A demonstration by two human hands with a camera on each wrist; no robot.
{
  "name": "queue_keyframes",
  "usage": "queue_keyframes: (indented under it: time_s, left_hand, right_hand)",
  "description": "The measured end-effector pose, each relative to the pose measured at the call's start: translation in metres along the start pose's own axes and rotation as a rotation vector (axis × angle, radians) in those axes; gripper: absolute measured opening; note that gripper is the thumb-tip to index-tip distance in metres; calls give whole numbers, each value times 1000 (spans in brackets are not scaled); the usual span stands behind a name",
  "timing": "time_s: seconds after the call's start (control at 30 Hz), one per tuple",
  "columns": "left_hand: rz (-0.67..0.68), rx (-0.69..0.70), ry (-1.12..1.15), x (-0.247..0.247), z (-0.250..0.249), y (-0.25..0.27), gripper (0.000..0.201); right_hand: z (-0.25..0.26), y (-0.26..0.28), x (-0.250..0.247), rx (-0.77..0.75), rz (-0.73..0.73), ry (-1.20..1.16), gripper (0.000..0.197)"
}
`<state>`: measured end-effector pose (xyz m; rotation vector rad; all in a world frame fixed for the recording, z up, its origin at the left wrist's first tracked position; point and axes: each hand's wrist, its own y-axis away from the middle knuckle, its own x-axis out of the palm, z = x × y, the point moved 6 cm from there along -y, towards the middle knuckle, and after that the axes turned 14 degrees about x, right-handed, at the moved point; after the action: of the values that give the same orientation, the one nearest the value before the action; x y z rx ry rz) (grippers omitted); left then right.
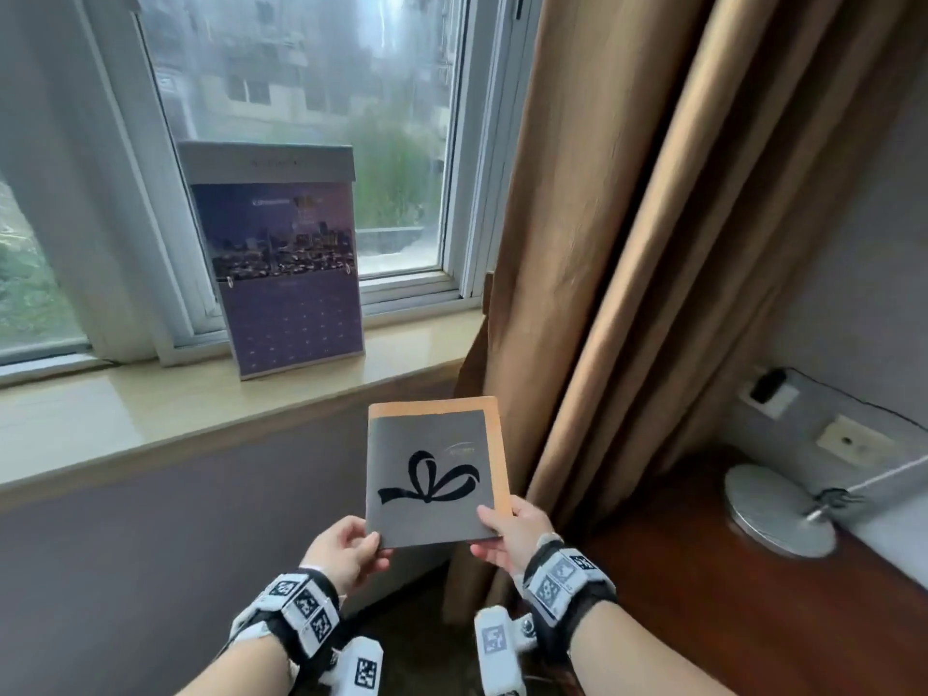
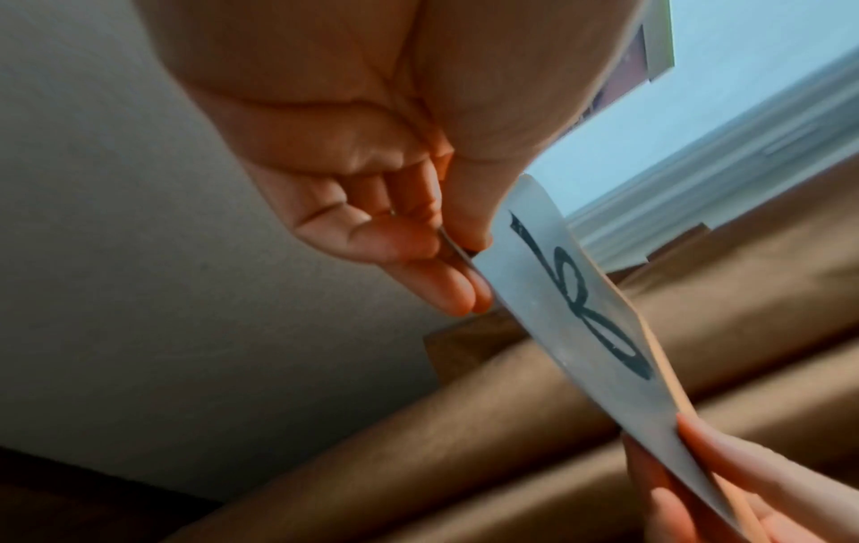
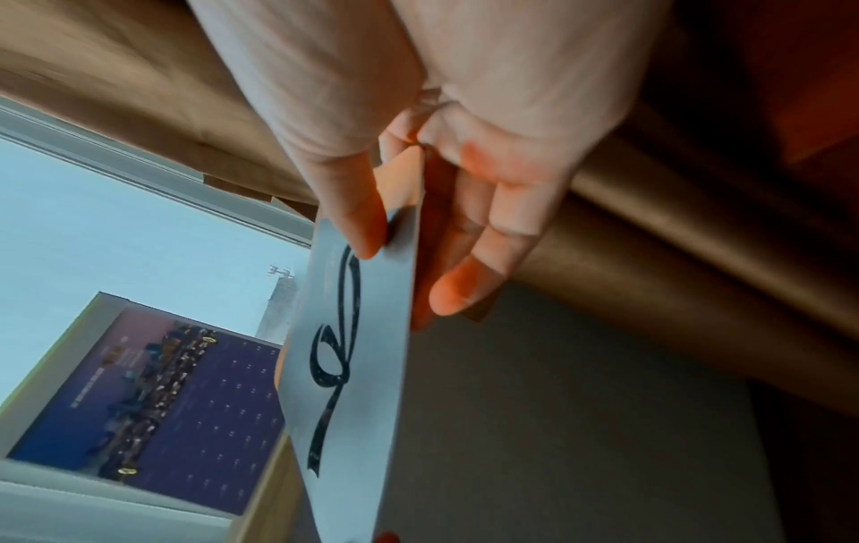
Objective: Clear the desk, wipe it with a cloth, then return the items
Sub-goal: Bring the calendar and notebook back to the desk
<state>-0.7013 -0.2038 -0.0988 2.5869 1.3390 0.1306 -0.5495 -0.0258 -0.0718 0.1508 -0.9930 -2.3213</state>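
Observation:
A grey booklet (image 1: pixel 427 474) with a black ribbon bow drawn on its cover lies on top of an orange-brown one (image 1: pixel 494 444); both are held in the air below the windowsill. My left hand (image 1: pixel 346 545) pinches the near left corner, thumb on top. My right hand (image 1: pixel 507 532) pinches the near right corner the same way. The left wrist view shows the grey booklet (image 2: pixel 557 294) edge-on between thumb and fingers (image 2: pixel 446 290). In the right wrist view the thumb presses the grey booklet (image 3: pixel 358 352) while the fingers (image 3: pixel 469 283) lie underneath.
A purple calendar (image 1: pixel 288 273) stands on the beige windowsill (image 1: pixel 125 414), leaning on the window. Brown curtains (image 1: pixel 653 243) hang at the right. The dark wooden desk (image 1: pixel 728 605) at lower right carries a round silver lamp base (image 1: pixel 776 509); wall sockets (image 1: pixel 848 439) sit behind it.

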Motion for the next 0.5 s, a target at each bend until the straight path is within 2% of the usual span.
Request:
queue_keyframes:
  time_s: [0.13, 0.27, 0.33, 0.43, 0.5]
  left_hand:
    - [129, -14, 2, 43, 13, 28, 7]
    - [342, -57, -7, 106, 18, 51, 7]
    - [394, -12, -69, 137, 12, 57, 22]
    - [360, 167, -116, 179, -14, 61, 69]
    - [450, 288, -191, 216, -30, 65, 86]
  right_hand:
    - [-31, 22, -54, -9, -92, 22, 25]
    - [-26, 55, -127, -61, -199, 66, 22]
    - [-17, 78, -170, -100, -243, 154, 21]
    - [-4, 113, -234, -163, -314, 426, 12]
    - [5, 135, -278, -177, -360, 602, 8]
